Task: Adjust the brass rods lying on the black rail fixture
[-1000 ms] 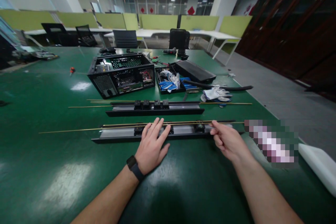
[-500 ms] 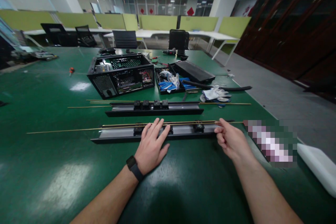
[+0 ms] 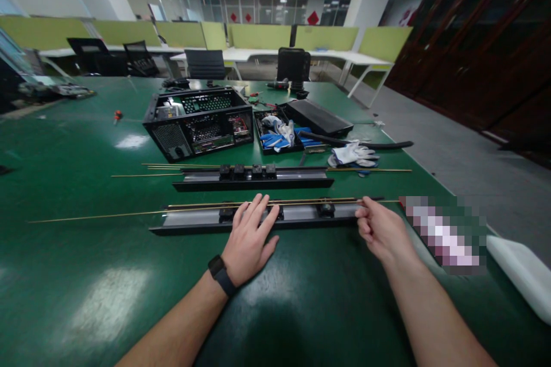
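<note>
A long black metal channel (image 3: 297, 218) with a pale inner face lies crosswise in front of me, with small black blocks (image 3: 326, 207) in it. Thin brass rods (image 3: 202, 205) run along it, and one rod (image 3: 90, 218) reaches far out past its left end. My left hand (image 3: 252, 235), a dark watch on its wrist, lies with fingers spread over the rods and the middle of the channel, hiding part of the blocks. At the channel's right end, my right hand (image 3: 379, 226) pinches a brass rod between thumb and forefinger.
Behind is a second channel (image 3: 253, 185) with blocks and rods. Farther back stand an open black computer case (image 3: 198, 123), a tray of gloves (image 3: 278, 135), a black panel (image 3: 318, 116) and a white glove (image 3: 353, 153). A white object (image 3: 520, 275) lies right, beside a blurred-out patch.
The left end of the long brass rod has slid farther left. My right hand has shifted slightly to the right; my left hand stays nearly still on the channel.
</note>
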A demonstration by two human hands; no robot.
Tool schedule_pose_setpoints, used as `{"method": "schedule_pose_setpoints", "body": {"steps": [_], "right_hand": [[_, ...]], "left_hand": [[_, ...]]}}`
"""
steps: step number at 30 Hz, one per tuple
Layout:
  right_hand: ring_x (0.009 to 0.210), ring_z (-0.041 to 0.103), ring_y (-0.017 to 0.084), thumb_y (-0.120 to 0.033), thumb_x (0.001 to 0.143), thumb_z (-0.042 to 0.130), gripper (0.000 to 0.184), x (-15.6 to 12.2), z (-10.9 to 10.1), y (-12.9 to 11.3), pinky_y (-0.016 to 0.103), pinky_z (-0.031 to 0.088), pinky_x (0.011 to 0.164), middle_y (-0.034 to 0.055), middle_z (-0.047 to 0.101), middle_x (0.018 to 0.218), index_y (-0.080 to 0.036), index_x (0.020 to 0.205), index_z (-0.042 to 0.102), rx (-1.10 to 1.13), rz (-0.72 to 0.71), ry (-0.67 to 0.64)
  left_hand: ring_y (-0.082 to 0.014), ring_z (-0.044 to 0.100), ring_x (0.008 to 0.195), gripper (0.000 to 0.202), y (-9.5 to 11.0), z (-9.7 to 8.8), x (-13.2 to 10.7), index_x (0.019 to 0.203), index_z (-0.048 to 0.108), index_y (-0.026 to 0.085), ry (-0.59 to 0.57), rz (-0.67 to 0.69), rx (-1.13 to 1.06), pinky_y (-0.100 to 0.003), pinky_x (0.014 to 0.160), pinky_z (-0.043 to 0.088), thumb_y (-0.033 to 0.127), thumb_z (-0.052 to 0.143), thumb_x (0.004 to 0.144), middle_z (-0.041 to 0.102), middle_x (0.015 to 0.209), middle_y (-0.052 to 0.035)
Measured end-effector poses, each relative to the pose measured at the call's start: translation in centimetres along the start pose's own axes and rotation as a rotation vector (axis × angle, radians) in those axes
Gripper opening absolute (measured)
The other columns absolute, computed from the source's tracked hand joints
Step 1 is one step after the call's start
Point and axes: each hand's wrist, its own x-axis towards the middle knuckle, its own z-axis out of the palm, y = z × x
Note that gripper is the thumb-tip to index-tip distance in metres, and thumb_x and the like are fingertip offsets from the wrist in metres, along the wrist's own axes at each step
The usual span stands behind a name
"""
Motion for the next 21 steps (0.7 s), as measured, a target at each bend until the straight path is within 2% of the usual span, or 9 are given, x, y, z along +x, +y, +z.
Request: {"method": "schedule_pose_setpoints", "body": {"steps": [3, 6, 8, 12, 14, 19, 21], "right_hand": [[0.031, 0.037, 0.005, -0.036, 0.08, 0.08, 0.027, 0.01, -0.11, 0.03, 0.014, 0.022, 0.024, -0.004, 0.057, 0.057, -0.019, 0.082, 0.059, 0.021, -0.029, -0.028], [0.031, 0.036, 0.004, -0.036, 0.076, 0.084, 0.032, -0.4, 0.22, 0.3, 0.014, 0.021, 0.023, -0.0025, 0.06, 0.06, -0.017, 0.079, 0.059, -0.005, 0.009, -0.141], [0.03, 0.035, 0.003, -0.038, 0.077, 0.083, 0.032, -0.52, 0.31, 0.25, 0.014, 0.02, 0.023, -0.0014, 0.061, 0.062, -0.017, 0.081, 0.06, -0.015, 0.044, -0.168], [0.03, 0.037, 0.005, -0.035, 0.085, 0.075, 0.023, -0.25, 0.04, -0.26, 0.014, 0.022, 0.023, -0.0019, 0.06, 0.058, -0.017, 0.085, 0.062, 0.027, 0.018, -0.024], [0.03, 0.036, 0.005, -0.033, 0.084, 0.076, 0.021, -0.21, 0.03, -0.28, 0.014, 0.022, 0.023, -0.0029, 0.058, 0.056, -0.016, 0.083, 0.063, 0.037, 0.001, -0.002], [0.029, 0.035, 0.004, -0.039, 0.077, 0.083, 0.032, -0.68, 0.6, 0.42, 0.014, 0.019, 0.023, -0.0004, 0.061, 0.059, -0.015, 0.08, 0.063, -0.031, 0.042, -0.199], [0.029, 0.035, 0.004, -0.041, 0.078, 0.082, 0.033, -0.62, 0.64, 0.55, 0.015, 0.018, 0.023, 0.0001, 0.062, 0.059, -0.015, 0.08, 0.062, -0.027, 0.037, -0.167]], "left_hand": [[-0.0341, 0.026, 0.154, 0.062, 0.06, -0.02, -0.02, 0.153, 0.042, 0.019, -0.005, -0.002, 0.006, -0.057, 0.122, 0.025, 0.027, 0.06, 0.095, 0.037, 0.162, -0.0182], [-0.0342, 0.027, 0.154, 0.062, 0.09, -0.04, 0.01, 0.153, 0.043, 0.018, -0.005, -0.003, 0.009, -0.056, 0.123, 0.024, 0.026, 0.061, 0.094, 0.037, 0.162, -0.0183], [-0.0341, 0.027, 0.154, 0.062, 0.09, -0.06, 0.04, 0.153, 0.043, 0.018, -0.002, -0.005, 0.004, -0.056, 0.123, 0.024, 0.026, 0.061, 0.094, 0.037, 0.162, -0.018], [-0.0337, 0.027, 0.154, 0.062, 0.1, -0.09, 0.11, 0.153, 0.043, 0.018, -0.003, -0.003, 0.002, -0.056, 0.123, 0.024, 0.027, 0.06, 0.094, 0.038, 0.162, -0.0179], [-0.0337, 0.026, 0.154, 0.061, 0.11, -0.1, 0.13, 0.152, 0.043, 0.017, -0.003, 0.0, 0.008, -0.056, 0.123, 0.024, 0.027, 0.06, 0.095, 0.038, 0.161, -0.0183], [-0.0337, 0.026, 0.154, 0.06, 0.1, -0.13, 0.06, 0.152, 0.044, 0.017, -0.002, 0.003, 0.017, -0.056, 0.122, 0.024, 0.027, 0.06, 0.095, 0.038, 0.162, -0.0184], [-0.0336, 0.027, 0.154, 0.06, 0.1, -0.12, 0.03, 0.152, 0.044, 0.017, 0.0, 0.001, 0.016, -0.056, 0.123, 0.024, 0.027, 0.06, 0.095, 0.038, 0.162, -0.0183]]}}
